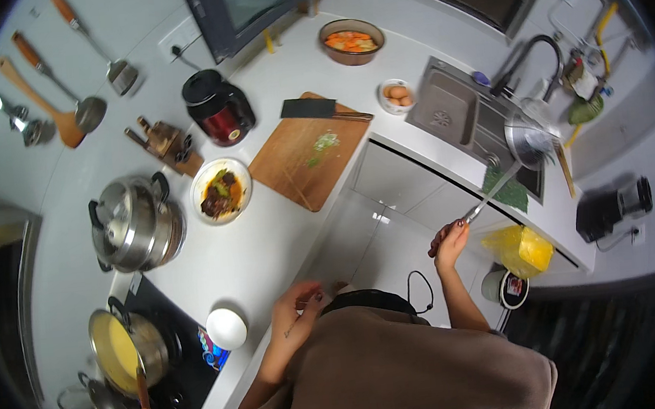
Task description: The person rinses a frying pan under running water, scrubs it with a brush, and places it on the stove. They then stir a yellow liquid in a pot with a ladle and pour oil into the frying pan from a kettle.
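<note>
My right hand point(449, 245) grips the handle of a long metal utensil point(496, 191) that reaches towards the sink. Its round, shiny head point(529, 137) is over the right sink basin; glare and blur hide its exact kind. Below that handle, a green cloth point(504, 188) hangs over the counter's front edge. My left hand point(296, 315) is near my waist, blurred, its fingers loosely bent with nothing visible in them. Closest to it on the counter is a white bowl point(226, 328). A wooden cutting board point(291, 155) carries chopped greens point(325, 141) and a cleaver point(308, 108).
On the left stand a steamer pot point(131, 227), a pot of yellow liquid point(121, 351) on the cooktop, and a plate of food point(221, 190). A red-black kettle point(220, 109), eggs in a bowl point(397, 94) and sliced vegetables in a brown bowl point(352, 50) line the back. A yellow bag point(521, 249) hangs low right.
</note>
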`<state>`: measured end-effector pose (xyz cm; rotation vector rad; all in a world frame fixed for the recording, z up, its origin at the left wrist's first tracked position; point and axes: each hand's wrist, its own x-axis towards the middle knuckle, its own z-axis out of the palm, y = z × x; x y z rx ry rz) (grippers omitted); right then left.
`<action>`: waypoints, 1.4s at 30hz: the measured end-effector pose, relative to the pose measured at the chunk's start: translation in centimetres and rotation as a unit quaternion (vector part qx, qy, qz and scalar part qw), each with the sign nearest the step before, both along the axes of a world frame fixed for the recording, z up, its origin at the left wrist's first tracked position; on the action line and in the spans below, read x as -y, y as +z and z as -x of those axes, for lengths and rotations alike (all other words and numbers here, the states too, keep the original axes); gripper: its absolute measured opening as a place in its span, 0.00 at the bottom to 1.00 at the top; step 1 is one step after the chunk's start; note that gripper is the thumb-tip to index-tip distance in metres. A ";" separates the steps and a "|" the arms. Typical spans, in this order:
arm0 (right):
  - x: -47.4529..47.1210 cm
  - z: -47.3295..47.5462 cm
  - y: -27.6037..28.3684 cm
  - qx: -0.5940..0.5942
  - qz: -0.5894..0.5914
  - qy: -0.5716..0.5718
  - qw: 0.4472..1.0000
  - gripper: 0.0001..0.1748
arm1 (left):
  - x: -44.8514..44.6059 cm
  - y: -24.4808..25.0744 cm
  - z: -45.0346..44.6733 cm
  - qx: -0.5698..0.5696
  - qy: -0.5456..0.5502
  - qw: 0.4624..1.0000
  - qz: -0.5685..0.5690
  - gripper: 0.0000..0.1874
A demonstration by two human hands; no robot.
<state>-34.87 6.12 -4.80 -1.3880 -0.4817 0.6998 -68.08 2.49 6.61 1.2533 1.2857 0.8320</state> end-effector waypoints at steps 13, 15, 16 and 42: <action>-0.6 -6.6 -4.0 0.077 0.042 -0.190 0.978 0.19 | 0.1 -0.6 0.3 0.063 0.005 0.998 0.010 0.09; 1.0 -8.4 -4.5 0.058 0.090 -0.238 0.965 0.20 | 0.2 -0.9 0.5 0.057 0.017 0.998 0.036 0.09; 2.0 -9.4 -4.8 0.035 0.124 -0.244 0.961 0.20 | 0.1 -1.1 0.4 0.078 0.016 0.995 0.052 0.09; -12.1 11.2 26.7 0.789 -0.007 0.463 0.403 0.08 | -6.6 8.8 0.9 -0.338 0.056 0.873 -0.348 0.20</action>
